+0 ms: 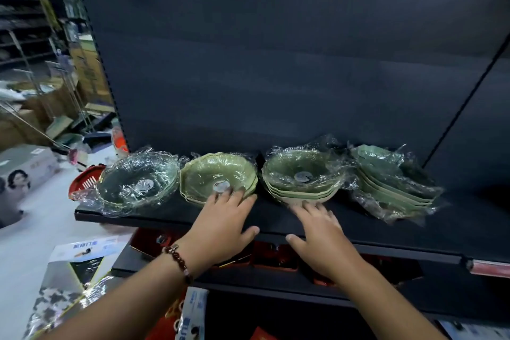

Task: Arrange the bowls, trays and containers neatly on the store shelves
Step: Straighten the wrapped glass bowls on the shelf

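Note:
Four plastic-wrapped bowl stacks stand in a row on the black shelf [276, 218]. From the left: a clear glass bowl [138, 181], a light green bowl stack [215, 171], a darker green bowl stack [300, 174], and a tilted green stack [392, 182]. My left hand [223, 221] lies flat on the shelf with straight fingers touching the front rim of the light green stack. My right hand [320, 232] lies flat too, its fingertips touching the base of the darker green stack.
The shelf's dark back panel rises behind the bowls. A lower shelf holds red items [273, 257]. A red basket [85, 181] sits left of the shelf end. Boxes [24, 168] and cartons crowd the floor at left; boxed goods [82, 254] stand below.

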`<state>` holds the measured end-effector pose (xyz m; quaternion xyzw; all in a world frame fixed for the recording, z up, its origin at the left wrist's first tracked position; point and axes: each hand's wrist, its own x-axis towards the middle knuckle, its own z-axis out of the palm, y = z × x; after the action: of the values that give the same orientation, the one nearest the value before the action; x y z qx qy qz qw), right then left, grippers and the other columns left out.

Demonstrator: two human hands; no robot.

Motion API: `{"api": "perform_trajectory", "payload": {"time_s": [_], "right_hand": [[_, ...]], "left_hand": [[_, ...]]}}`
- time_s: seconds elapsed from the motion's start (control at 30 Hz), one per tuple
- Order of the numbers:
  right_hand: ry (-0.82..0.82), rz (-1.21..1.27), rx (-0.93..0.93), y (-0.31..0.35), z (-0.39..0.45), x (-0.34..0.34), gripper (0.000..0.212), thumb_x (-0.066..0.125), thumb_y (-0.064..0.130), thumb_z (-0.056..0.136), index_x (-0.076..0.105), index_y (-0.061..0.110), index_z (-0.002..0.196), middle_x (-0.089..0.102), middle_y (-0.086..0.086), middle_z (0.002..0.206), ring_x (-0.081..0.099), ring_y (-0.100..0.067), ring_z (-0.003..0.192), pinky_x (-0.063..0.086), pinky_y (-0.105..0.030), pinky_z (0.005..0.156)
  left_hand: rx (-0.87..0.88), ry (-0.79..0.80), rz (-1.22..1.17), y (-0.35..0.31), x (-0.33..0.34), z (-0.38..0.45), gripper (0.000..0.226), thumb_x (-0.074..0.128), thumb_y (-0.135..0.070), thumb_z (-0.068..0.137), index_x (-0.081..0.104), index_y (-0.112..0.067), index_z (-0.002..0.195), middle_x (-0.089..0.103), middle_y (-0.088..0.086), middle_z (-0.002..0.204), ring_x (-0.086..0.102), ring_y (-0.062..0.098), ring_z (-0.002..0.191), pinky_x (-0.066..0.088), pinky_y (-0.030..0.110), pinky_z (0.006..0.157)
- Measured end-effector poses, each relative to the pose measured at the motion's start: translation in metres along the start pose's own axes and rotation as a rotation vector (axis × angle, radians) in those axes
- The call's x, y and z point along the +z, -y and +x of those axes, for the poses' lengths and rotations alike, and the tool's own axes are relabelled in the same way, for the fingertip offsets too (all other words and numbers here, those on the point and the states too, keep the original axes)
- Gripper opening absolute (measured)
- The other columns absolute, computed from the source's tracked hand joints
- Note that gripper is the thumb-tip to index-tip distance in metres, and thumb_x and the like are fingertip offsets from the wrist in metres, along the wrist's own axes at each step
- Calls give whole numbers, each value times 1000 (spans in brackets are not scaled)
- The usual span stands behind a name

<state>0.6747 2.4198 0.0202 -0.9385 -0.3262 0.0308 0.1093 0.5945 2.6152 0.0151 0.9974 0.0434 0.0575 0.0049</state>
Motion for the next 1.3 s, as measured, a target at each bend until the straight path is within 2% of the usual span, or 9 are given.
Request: {"api": "perform_trajectory", "payload": {"time_s": [0.4, 0.53, 0.7, 0.8, 0.9, 1.03, 1.1, 1.2, 1.3], "right_hand": [[130, 40, 104, 46, 130, 53, 69, 48, 50, 91, 15, 35, 150, 6, 7, 161, 2, -22, 148, 11, -48, 118], [32, 13, 156, 50, 151, 61, 66, 46, 44, 93, 17, 31, 150, 9, 2, 161, -2, -23, 148, 5, -46, 120], [-56, -93, 289, 15, 156, 44, 64, 47, 32, 94, 20, 24, 150, 14, 0, 160, 0, -25, 148, -6, -41, 118], [8, -177, 298, -18, 162, 33, 61, 50, 26, 91, 27, 17, 147, 37, -7, 150, 20, -31, 143, 10, -45, 118], [114, -259, 214, -40, 173, 29, 48, 51, 22, 87, 46, 14, 134, 60, -11, 127, 50, -29, 120, 26, -40, 109], [177, -296, 109, -53, 181, 18, 28, 54, 24, 91, 65, 24, 118, 67, -2, 118, 59, -15, 112, 8, -37, 117], [119, -273, 60, -56, 179, 8, 26, 50, 27, 96, 65, 25, 117, 66, -1, 120, 58, -15, 113, 13, -35, 115], [-98, -260, -17, -59, 170, -7, 22, 48, 21, 97, 69, 17, 106, 68, 0, 104, 60, -19, 100, 29, -34, 106], [-193, -182, -12, -67, 166, -16, 20, 53, 21, 94, 70, 11, 97, 66, -5, 94, 59, -24, 92, 33, -32, 93]], "left_hand": [[-31, 118, -109, 125, 43, 37, 73, 43, -55, 92, 10, -28, 152, 12, 6, 161, 13, 30, 147, 10, 45, 119], [13, 166, -134, 147, 60, 60, 71, 39, -54, 94, 8, -28, 152, 5, 4, 162, 7, 28, 148, 7, 45, 119], [172, 175, -219, 126, 60, 95, 66, 37, -50, 97, 10, -26, 153, 5, 4, 162, 1, 26, 148, 5, 44, 120], [281, 100, -214, 100, 60, 121, 65, 39, -50, 96, 16, -24, 152, 14, 7, 160, 12, 29, 146, 11, 45, 118], [352, 23, -219, 73, 61, 149, 64, 48, -44, 94, 27, -20, 149, 28, 9, 155, 26, 30, 141, 20, 45, 113], [384, -4, -274, 47, 67, 171, 58, 45, -46, 94, 34, -20, 145, 36, 7, 151, 33, 27, 137, 29, 40, 109], [345, -42, -406, 44, 65, 170, 56, 47, -45, 94, 34, -26, 144, 37, 1, 151, 37, 21, 135, 33, 34, 108], [143, -69, -846, 34, 51, 160, 44, 52, -39, 96, 39, -37, 138, 45, -22, 128, 47, -2, 112, 34, 6, 88], [-166, 58, -1313, 19, 44, 162, 28, 54, -47, 93, 49, -45, 121, 59, -32, 105, 51, -14, 103, 37, 17, 95]]}}
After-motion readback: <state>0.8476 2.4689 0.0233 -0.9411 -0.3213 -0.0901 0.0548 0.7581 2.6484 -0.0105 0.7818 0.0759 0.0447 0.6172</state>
